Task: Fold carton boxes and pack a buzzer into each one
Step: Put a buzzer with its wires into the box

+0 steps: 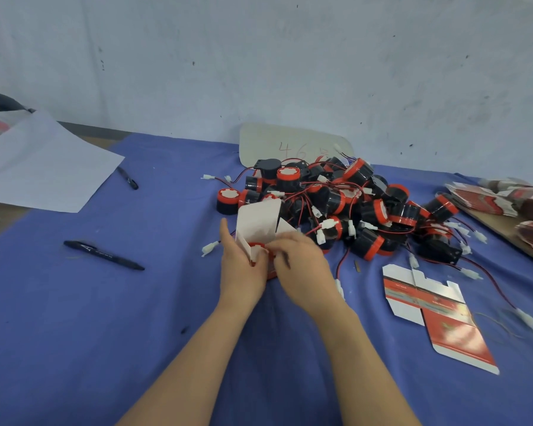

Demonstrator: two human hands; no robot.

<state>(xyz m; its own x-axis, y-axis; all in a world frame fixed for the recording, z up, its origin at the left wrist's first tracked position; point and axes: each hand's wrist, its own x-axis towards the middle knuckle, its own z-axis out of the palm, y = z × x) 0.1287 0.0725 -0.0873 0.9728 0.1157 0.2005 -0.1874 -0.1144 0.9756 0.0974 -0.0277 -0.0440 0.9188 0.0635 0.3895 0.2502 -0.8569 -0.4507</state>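
Note:
My left hand [242,267] grips a small carton box [260,224] from the left, its white flaps standing open upward. A red-topped buzzer [257,248] sits in the box mouth. The fingers of my right hand [302,264] curl over the buzzer and the box's right side. A pile of black and red buzzers [345,204] with red wires and white plugs lies just behind and to the right. One flat unfolded carton [434,315], red and white, lies on the blue cloth at the right.
Two black pens [103,255] [127,177] lie on the blue cloth [105,318] at the left, near a white paper sheet [40,167]. A stack of flat cartons [502,199] sits at the far right on a board. A card marked with numbers [290,147] leans on the wall.

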